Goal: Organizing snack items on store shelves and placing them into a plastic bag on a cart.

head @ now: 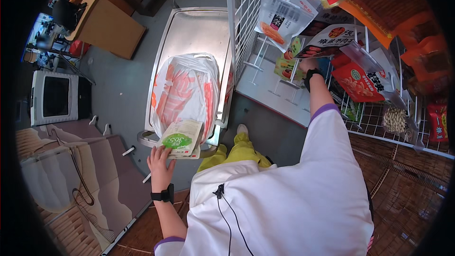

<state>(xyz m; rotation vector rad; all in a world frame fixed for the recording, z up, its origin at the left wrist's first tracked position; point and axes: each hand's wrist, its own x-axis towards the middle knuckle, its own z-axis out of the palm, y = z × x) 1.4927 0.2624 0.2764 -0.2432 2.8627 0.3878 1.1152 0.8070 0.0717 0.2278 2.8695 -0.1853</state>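
My left hand (161,163), with a black band at the wrist, has its fingers over the lower left corner of a small stack of pale pouches with a green oval (183,136). The pouches lie across the near end of a white plastic bag with red print (177,94). On the other side, my right hand (308,64) reaches in among packs hanging on the rack, beside a green snack pouch (284,68). Its fingers are mostly hidden, so its grip is unclear. Just above it hangs a white and black pouch (328,41).
The bag sits on a stainless-steel cart (199,25). A white wire grid (245,17) stands between cart and rack. Metal hooks (261,65) stick out over a white shelf base (273,96). Red pouches (357,81) hang at right. A patterned panel (103,170) lies lower left.
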